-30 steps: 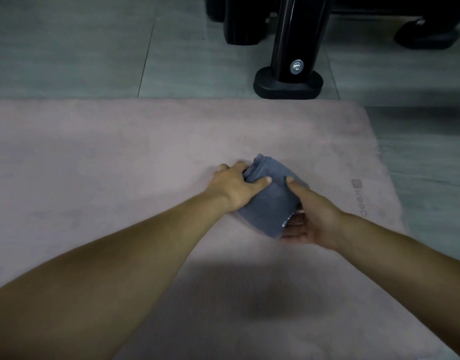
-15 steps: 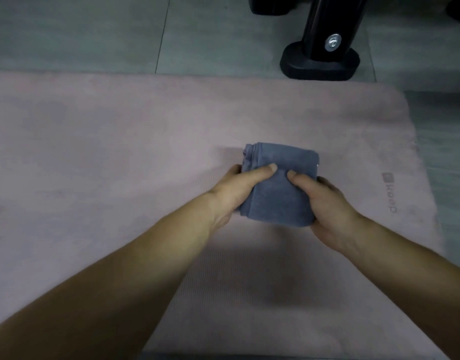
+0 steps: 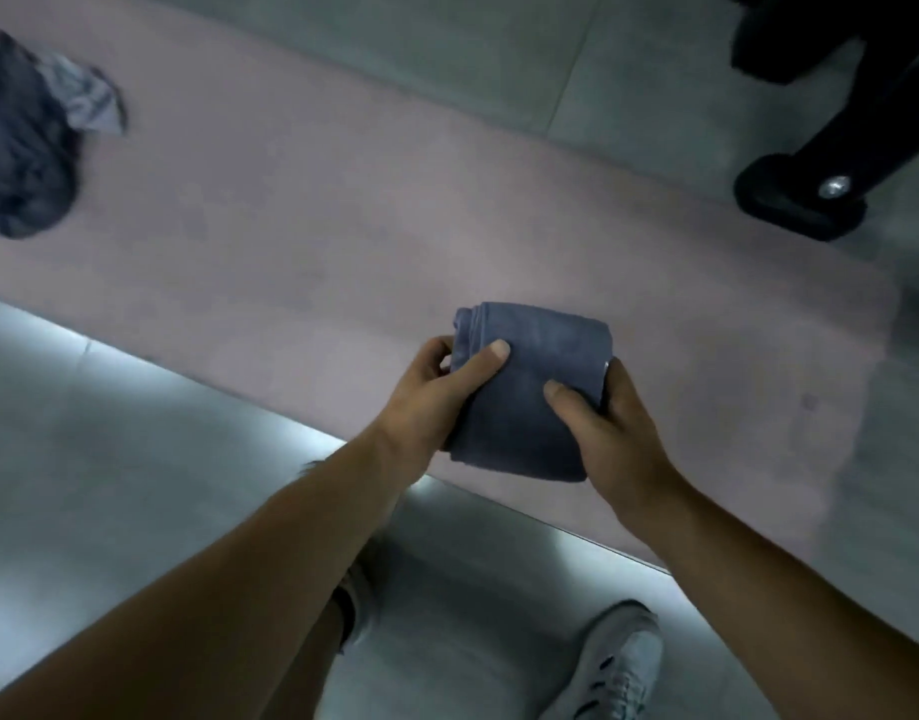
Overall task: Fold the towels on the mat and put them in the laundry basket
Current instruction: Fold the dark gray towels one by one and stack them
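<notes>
Lifted off the mat (image 3: 343, 241) since a second ago, the folded towel (image 3: 530, 376) is clamped at centre frame between left hand (image 3: 421, 402) and right hand (image 3: 618, 439), ready for the basket.

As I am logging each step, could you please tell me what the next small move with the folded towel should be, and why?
Probably carry the folded towel off toward the laundry basket, both hands gripping it so the layers stay together. The left hand and right hand hold it neatly folded above the mat, so folding looks done. The basket is not in view.
</notes>
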A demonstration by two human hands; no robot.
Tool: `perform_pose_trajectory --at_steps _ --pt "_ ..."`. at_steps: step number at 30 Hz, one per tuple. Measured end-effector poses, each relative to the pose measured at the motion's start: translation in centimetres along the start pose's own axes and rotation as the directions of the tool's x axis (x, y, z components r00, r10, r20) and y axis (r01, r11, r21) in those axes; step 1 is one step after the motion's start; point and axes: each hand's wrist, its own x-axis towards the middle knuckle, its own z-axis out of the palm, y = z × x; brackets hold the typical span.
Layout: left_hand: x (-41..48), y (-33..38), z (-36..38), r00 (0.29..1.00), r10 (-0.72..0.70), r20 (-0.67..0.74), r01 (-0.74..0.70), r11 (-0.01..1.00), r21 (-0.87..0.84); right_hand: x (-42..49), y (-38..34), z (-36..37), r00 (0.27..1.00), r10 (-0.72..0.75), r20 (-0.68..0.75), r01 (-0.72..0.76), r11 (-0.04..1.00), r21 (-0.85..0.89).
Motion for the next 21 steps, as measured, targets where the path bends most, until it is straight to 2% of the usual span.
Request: perform_pose_trajectory --at_steps 6,10,15,21 --pt "-13.0 6.7 -8.4 0.982 0.039 -0.186 -0.084 0.966 -0.243 -6.8 -12.3 8.5 0.970 -0.006 0.243 0.048 0.984 -0.169" --pt "-20.1 11.0 -15.6 0.960 0.045 -0.275 -0.147 0.921 -0.361 -10.2 -20.7 16.7 0.951 -0.017 0.310 0.110 0.952 -0.285" --pt "-26.2 16.0 -26.9 0.915 0.067 -0.397 -0.242 0.879 -0.411 -13.0 -27.6 29.8 0.920 -0.055 0.389 0.212 0.903 -0.374" --pt "-29.2 20.4 -41.1 0.855 0.051 -0.515 -0.309 0.850 -0.428 -13.8 -32.1 45.7 0.871 -0.050 0.489 0.240 0.912 -0.334"
